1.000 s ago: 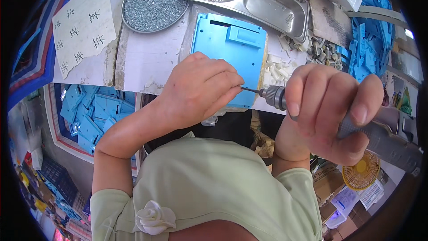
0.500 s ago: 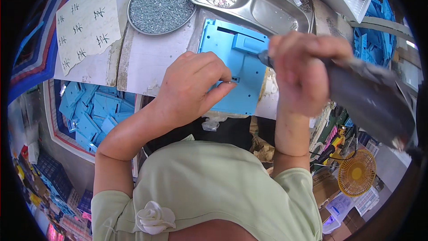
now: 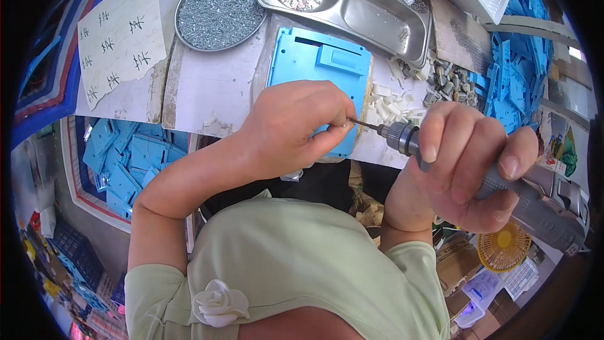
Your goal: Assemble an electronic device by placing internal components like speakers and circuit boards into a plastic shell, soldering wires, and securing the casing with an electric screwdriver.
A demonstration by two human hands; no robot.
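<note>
A flat blue plastic panel (image 3: 296, 66) with slots, small holes and a raised rectangular block lies on the bench in front of me. My left hand (image 3: 299, 116) is above its lower half, thumb and forefinger pinched together around something too small to make out. In my right hand (image 3: 469, 164), fingers wrapped round its body, is a dark grey electric screwdriver (image 3: 402, 138). It is tilted nearly level, and its thin bit points left, with the tip right at my left fingertips. My left hand hides part of the panel.
Behind the panel are a round metal bowl (image 3: 259, 28) full of screws and a steel compartment tray (image 3: 352, 41) with small parts. White plastic pieces (image 3: 387, 106) and metal parts (image 3: 450, 82) lie to its right. More blue panels fill a box (image 3: 104, 214) at left.
The screwdriver has swung from over the panel's right edge toward me, its bit now meeting my left fingertips. My left hand has moved slightly right, still pinched.
</note>
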